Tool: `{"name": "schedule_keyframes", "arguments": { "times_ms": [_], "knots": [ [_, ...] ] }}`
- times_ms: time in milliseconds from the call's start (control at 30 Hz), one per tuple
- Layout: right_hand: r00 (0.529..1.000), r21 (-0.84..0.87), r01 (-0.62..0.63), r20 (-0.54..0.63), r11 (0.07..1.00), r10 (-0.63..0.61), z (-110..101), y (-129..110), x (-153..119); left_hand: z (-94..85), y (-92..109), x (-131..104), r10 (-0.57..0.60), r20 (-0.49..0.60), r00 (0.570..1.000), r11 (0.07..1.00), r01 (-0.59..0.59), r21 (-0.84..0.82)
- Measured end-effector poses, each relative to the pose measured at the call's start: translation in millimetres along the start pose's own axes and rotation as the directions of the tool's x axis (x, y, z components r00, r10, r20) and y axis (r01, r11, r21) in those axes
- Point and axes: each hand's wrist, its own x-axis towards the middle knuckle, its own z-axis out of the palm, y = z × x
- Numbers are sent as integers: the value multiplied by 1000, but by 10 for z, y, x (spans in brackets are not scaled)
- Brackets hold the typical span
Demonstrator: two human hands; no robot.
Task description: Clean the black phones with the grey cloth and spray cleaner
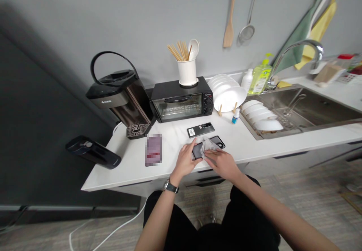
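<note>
A dark smartphone point(197, 152) lies back side up near the counter's front edge, its round camera ring at the right end. My left hand point(185, 159) grips the phone's left end between thumb and fingers. A crumpled pale grey wipe point(208, 144) covers the middle of the phone, and my right hand point(222, 163) presses it down with its fingers together. Just behind lies a second dark phone point(201, 130) with a white label. A small spray bottle point(235, 116) with a blue label stands behind and to the right of my hands. Farther left, a pixelated purple item point(153, 149) rests on the counter.
A black toaster oven point(182, 99) carries a white utensil holder point(187, 72). At left are a water dispenser point(124, 100) and a dark, rounded, elongated object point(93, 152) at the counter edge. White plates point(229, 97), a soap bottle point(260, 78) and a sink point(328, 121) are at right.
</note>
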Motion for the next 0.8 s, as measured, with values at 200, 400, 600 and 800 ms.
{"name": "schedule_keyframes", "arguments": {
  "times_ms": [200, 400, 600, 800],
  "knots": [
    [986, -146, -110, -141, 983, 89, -25, 395, -85, -11, 52, 54, 5, 11, 1000, 1000, -5, 4],
    [980, -81, -120, -170, 989, 105, 236, 5, 258, 19, -11, 84, 25, 21, 999, 1000, -25, -12],
    [998, 85, 8, -58, 996, -3, 370, -424, 312, 37, -108, 55, 64, 42, 997, 998, -64, 0],
    [996, 61, 87, -18, 994, -86, 94, -84, 16, 20, -37, 55, 14, 27, 1000, 1000, -15, 4]
  ]
}}
